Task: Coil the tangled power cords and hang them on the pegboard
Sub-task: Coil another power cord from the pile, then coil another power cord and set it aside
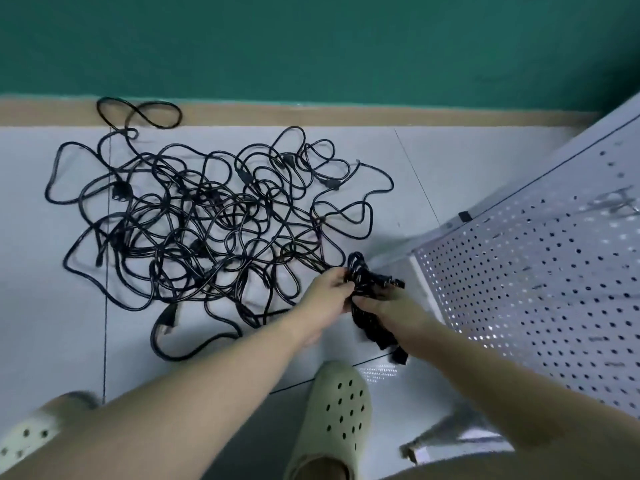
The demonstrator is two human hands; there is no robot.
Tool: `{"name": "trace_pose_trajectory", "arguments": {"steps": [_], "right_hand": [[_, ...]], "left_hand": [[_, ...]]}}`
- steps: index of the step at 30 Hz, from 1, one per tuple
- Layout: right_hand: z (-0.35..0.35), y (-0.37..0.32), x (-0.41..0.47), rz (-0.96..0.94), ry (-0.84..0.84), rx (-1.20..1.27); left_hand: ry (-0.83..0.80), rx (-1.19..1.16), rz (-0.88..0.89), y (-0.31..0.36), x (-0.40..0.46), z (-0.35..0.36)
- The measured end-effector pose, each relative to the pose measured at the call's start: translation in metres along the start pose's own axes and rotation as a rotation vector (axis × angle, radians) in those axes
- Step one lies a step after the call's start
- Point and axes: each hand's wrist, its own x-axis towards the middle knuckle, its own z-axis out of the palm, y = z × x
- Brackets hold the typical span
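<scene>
A big tangle of black power cords (214, 223) lies spread on the grey floor, with plugs showing here and there. A small black coiled cord (367, 282) is gathered between both hands at the tangle's right edge. My left hand (329, 296) grips the coil from the left. My right hand (391, 306) grips it from the right, and loops hang down below that hand to a plug near the floor. A strand runs from the coil back into the tangle. The white pegboard (540, 278) stands at the right, close to the hands.
Metal hooks (620, 202) stick out of the pegboard's upper part. A green wall (311, 46) with a tan baseboard runs along the back. My feet in pale perforated clogs (332, 420) stand at the bottom centre and bottom left.
</scene>
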Motion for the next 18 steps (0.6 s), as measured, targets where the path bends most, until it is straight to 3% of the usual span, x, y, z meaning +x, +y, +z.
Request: {"name": "trace_pose_trajectory", "arguments": {"steps": [6, 11, 18], "right_hand": [[0.01, 0.043, 0.027, 0.079, 0.113, -0.025], [0.01, 0.049, 0.042, 0.147, 0.184, -0.161], [-0.001, 0.044, 0.048, 0.106, 0.122, -0.434]], "left_hand": [[0.054, 0.141, -0.132, -0.049, 0.019, 0.013], [0.02, 0.13, -0.116, -0.103, 0.064, 0.004], [-0.056, 0.348, -0.133, -0.112, 0.073, -0.004]]}}
